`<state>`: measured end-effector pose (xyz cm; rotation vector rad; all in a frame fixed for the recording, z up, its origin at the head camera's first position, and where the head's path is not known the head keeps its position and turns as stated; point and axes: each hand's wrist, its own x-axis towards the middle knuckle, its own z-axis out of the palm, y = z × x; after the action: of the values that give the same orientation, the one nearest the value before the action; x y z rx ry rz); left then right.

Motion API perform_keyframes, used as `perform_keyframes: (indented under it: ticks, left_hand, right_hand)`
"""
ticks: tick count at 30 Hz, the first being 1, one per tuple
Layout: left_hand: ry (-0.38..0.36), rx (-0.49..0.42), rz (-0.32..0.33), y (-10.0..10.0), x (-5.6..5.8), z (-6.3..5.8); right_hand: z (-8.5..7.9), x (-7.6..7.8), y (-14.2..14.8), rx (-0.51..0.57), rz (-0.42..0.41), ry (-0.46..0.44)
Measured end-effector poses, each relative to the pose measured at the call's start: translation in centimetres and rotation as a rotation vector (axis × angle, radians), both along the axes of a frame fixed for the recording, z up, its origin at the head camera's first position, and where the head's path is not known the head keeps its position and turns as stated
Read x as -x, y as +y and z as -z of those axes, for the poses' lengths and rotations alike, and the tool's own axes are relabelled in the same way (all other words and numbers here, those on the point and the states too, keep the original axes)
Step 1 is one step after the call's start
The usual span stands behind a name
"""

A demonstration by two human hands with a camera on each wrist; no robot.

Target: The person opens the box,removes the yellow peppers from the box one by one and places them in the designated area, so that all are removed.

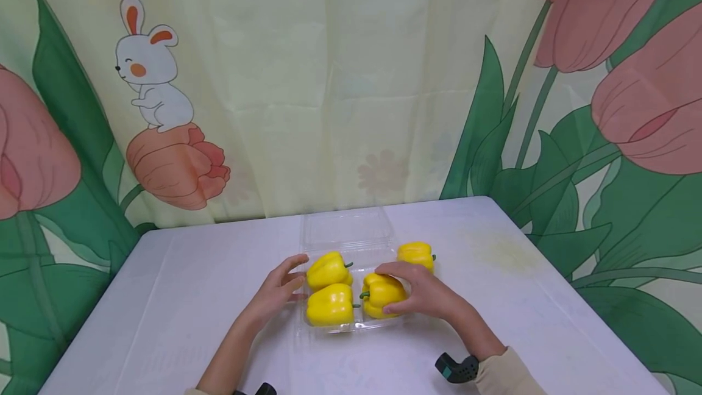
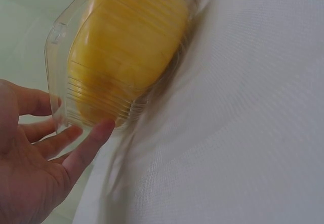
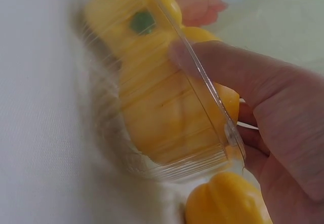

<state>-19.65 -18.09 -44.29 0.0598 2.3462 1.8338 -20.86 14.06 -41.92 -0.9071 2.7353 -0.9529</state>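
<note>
A yellow bell pepper sits at the front right of a clear plastic container, its green stem facing left. My right hand grips this pepper from the right, with the thumb in front and the fingers over its far side. Two more bell peppers fill the container's left side, one at the back and one at the front. Against the left wall, my left hand touches the container with loosely spread fingers. In the left wrist view its thumb lies near the ribbed corner.
Behind the peppers, the container's hinged lid lies folded back on the white-covered table. A fourth yellow bell pepper is at the back right, beyond my right hand. A printed curtain hangs along the table's far edge.
</note>
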Motion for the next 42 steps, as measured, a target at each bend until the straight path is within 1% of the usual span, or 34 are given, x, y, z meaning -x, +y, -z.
perform_keyframes:
  ticks: [4,10,23,34,42]
  left_hand:
    - [-0.001,-0.002,0.002,-0.1,-0.1,0.1]
    - [-0.001,-0.006,0.008,-0.1,-0.1,0.0]
    - [0.008,-0.010,0.006,-0.1,0.0,0.1]
    - [0.004,0.001,-0.003,-0.1,-0.1,-0.1]
    - [0.005,-0.002,0.002,-0.1,-0.1,0.0]
  right_hand:
    - [0.1,0.0,0.0,0.030,0.003,0.009]
    - [-0.2,-0.1,0.0,0.080,-0.012,0.025]
    - [-0.6,0.0,0.1,0.162,-0.056,0.096]
    - [-1.1,-0.4,0.6,0.162,-0.034,0.135]
    - [-1.5,-0.7,0.9,0.155,0.000,0.160]
